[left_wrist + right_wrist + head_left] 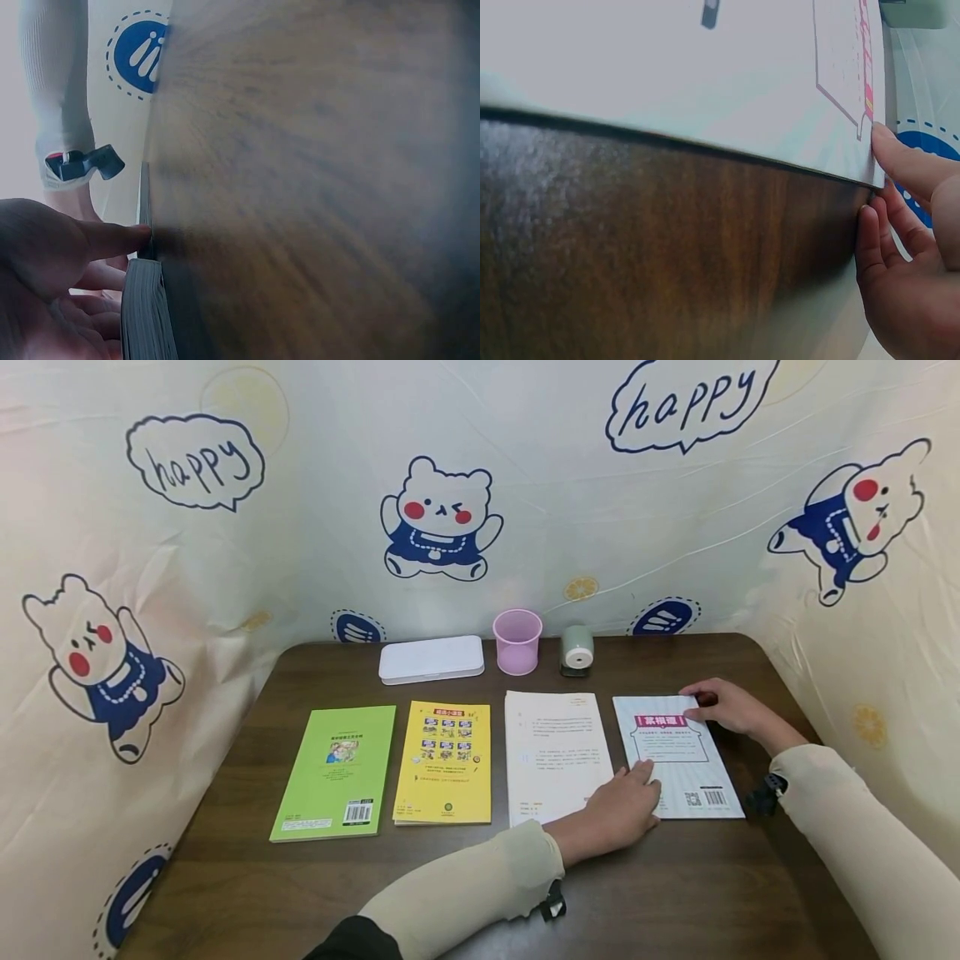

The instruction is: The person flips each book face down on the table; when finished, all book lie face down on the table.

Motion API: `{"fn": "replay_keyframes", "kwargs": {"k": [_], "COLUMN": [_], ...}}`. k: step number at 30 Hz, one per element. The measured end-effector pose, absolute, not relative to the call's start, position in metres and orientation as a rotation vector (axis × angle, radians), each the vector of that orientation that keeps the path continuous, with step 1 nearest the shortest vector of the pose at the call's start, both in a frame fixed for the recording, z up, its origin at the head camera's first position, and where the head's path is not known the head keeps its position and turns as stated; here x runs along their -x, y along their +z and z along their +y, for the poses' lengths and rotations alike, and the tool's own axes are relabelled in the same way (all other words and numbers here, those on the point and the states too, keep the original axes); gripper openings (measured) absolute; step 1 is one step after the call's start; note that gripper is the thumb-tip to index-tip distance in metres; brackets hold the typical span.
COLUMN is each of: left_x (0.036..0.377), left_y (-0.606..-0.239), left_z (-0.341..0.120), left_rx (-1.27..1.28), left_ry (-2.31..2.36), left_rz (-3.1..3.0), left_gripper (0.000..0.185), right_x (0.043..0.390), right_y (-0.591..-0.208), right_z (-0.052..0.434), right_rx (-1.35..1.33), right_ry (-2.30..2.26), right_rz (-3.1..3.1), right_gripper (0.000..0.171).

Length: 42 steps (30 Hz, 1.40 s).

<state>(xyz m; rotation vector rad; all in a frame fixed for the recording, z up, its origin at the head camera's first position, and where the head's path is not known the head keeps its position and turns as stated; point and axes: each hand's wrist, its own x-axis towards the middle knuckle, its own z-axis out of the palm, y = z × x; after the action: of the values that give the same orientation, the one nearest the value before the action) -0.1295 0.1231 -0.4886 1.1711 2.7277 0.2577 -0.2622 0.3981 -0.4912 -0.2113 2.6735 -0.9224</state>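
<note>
Four reading items stand in a row on the table; at its right end lies a light blue book (678, 777) with a pink title band. My right hand (723, 706) holds its upper right corner, thumb at the top edge, as the right wrist view also shows. Around its lower left corner my left hand (618, 806) grips, thumb against the bottom edge and fingers by the left side. That hand partly covers the neighbouring white book (558, 743), whose thick page block shows in the left wrist view.
Further left lie a yellow book (442, 793) and a green book (330, 793). Behind the row are a white flat case (431, 660), a pink cup (517, 643) and a green pencil sharpener (577, 650). A printed cloth (525, 527) hangs behind the wooden table (675, 893).
</note>
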Motion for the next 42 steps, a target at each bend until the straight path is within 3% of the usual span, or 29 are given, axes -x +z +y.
{"fn": "replay_keyframes", "kwargs": {"k": [20, 29, 42], "left_x": [0.137, 0.14, 0.138], "left_y": [-0.49, -0.49, -0.478], "left_z": [0.122, 0.108, 0.091], "left_rx": [-1.013, -1.073, -1.018], "left_ry": [0.443, 0.605, 0.619], "left_rz": [2.629, 2.597, 2.597], "left_gripper": [0.059, 0.06, 0.061], "right_x": [0.258, 0.255, 0.249], "right_y": [-0.492, -0.489, -0.49], "right_z": [0.394, 0.385, 0.372], "right_rx": [0.187, 0.254, 0.231], "right_ry": [-0.813, -0.674, -0.649], "right_rz": [2.764, 2.842, 2.855], "right_gripper": [0.05, 0.05, 0.061]}}
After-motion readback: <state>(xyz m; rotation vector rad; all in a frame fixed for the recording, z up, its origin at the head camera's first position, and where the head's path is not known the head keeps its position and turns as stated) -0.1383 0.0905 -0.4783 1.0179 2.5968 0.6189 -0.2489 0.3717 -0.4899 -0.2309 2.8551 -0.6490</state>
